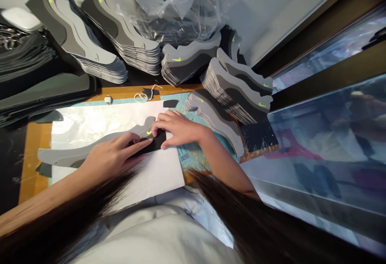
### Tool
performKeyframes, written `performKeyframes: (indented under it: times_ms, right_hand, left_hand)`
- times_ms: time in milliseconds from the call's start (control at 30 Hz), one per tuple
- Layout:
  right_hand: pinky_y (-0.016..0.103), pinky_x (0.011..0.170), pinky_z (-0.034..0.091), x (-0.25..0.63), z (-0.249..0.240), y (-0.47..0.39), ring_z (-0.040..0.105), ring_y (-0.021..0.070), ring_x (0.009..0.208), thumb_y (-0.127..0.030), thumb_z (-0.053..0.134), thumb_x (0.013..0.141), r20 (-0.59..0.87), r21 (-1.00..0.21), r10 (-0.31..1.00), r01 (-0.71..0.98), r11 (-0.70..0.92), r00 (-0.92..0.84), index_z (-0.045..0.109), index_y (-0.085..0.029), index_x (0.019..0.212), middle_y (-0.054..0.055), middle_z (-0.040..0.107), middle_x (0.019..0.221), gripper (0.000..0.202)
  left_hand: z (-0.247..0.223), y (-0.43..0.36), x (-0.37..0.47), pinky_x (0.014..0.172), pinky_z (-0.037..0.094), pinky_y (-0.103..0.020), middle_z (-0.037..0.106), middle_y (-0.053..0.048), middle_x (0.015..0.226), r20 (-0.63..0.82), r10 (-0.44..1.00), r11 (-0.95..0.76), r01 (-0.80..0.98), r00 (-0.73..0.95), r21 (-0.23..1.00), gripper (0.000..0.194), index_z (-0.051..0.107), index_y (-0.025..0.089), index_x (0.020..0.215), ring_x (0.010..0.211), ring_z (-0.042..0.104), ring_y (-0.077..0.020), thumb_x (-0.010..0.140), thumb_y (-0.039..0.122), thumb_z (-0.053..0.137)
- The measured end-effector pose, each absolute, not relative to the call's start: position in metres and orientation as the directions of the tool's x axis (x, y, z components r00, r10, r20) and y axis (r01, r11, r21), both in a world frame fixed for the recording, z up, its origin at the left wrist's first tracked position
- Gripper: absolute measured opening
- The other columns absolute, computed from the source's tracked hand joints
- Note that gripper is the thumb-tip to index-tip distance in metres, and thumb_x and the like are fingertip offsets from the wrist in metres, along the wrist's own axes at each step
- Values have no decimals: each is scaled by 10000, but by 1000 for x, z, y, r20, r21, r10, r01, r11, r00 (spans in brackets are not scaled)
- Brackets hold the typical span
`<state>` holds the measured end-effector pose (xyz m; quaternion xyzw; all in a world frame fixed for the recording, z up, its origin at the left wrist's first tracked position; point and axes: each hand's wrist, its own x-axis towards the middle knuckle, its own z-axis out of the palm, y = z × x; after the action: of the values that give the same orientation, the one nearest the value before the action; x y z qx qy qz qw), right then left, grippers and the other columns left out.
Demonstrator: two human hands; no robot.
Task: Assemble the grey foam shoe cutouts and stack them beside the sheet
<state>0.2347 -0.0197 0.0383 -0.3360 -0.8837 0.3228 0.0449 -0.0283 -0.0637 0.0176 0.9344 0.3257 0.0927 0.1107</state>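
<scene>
A curved grey shoe-upper panel [64, 155] with a small yellow-green swoosh lies on the white sheet. A black piece [157, 142] sits at its right end. My left hand [110, 151] rests across the panel, its fingers stretched out and one fingertip on the black piece. From the right, my right hand [177, 127] holds the end of the black piece, fingers bent over it and thumb apart at its lower edge. Part of the panel and the black piece is hidden under my hands.
Stacks of grey panels [138, 55] line the back, with another stack [217, 119] close by my right arm. Dark pieces [45, 95] are piled at left. A clear plastic bag [181, 7] stands behind. A white cord [140, 97] and a black scrap [170, 103] lie near the sheet [163, 167].
</scene>
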Motion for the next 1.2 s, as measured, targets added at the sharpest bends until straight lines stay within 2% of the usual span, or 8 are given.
performKeyframes:
  times_ms: [133, 233, 333, 467, 733, 833, 1033, 1200]
  right_hand:
    - [351, 974, 296, 232, 36, -20, 468, 224, 1034, -502, 718, 818, -80, -589, 635, 550, 591, -768, 633, -225, 981, 28, 572, 993, 332]
    - [331, 933, 311, 228, 34, -21, 487, 209, 968, -504, 703, 834, -20, -555, 644, 544, 629, -765, 622, -210, 919, 24, 584, 939, 317]
    - [306, 884, 330, 222, 33, -24, 498, 189, 918, -392, 702, 860, 17, -561, 603, 492, 666, -797, 608, -203, 909, 19, 602, 935, 217]
    - [286, 847, 340, 212, 35, -33, 505, 171, 868, -163, 585, 900, 0, -587, 516, 418, 694, -857, 592, -196, 887, 12, 626, 893, 36]
    - [301, 731, 296, 194, 37, -46, 502, 192, 811, -446, 624, 902, -51, -366, 576, 552, 749, -816, 583, -202, 839, 15, 634, 809, 256]
    - [309, 701, 277, 189, 36, -49, 504, 193, 775, -577, 539, 920, -55, -284, 590, 579, 764, -806, 600, -200, 834, 26, 640, 780, 391]
    - [302, 670, 252, 185, 31, -50, 536, 180, 737, -590, 505, 938, -53, -205, 601, 597, 775, -798, 649, -201, 826, 34, 676, 766, 430]
    - [305, 613, 209, 185, 29, -52, 563, 157, 679, -586, 448, 967, -94, -200, 604, 609, 767, -791, 660, -211, 770, 16, 697, 723, 474]
  left_hand:
    - [33, -56, -33, 722, 470, -242, 567, -60, 1081, -50, 708, -534, 580, 705, 615, 472, 436, 236, 1429, 814, 569, -148, 988, 400, 479]
    - [44, -55, -35, 665, 458, -231, 556, -48, 1055, -145, 763, -313, 557, 630, 769, 445, 413, 218, 1422, 734, 526, -115, 999, 351, 437]
    - [44, -54, -38, 608, 447, -225, 571, -39, 1004, -221, 782, -132, 501, 583, 855, 477, 451, 202, 1388, 688, 523, -106, 952, 387, 510]
    - [30, -54, -45, 568, 432, -215, 594, -33, 929, -210, 813, -107, 494, 543, 863, 481, 547, 206, 1310, 649, 508, -104, 890, 434, 600]
    - [17, -53, -54, 630, 463, -208, 616, -32, 863, -72, 818, -179, 372, 571, 911, 413, 585, 197, 1273, 717, 555, -116, 916, 405, 593]
    - [17, -51, -53, 639, 474, -212, 627, -39, 894, -58, 820, -177, 348, 570, 921, 417, 606, 196, 1249, 741, 572, -122, 895, 415, 627]
    - [19, -56, -55, 669, 484, -215, 616, -72, 997, 43, 826, -288, 356, 562, 889, 367, 638, 203, 1215, 799, 588, -134, 907, 399, 595]
    - [33, -59, -72, 649, 469, -225, 649, -48, 954, -129, 808, -241, 522, 575, 818, 384, 672, 232, 1157, 768, 592, -158, 827, 428, 676]
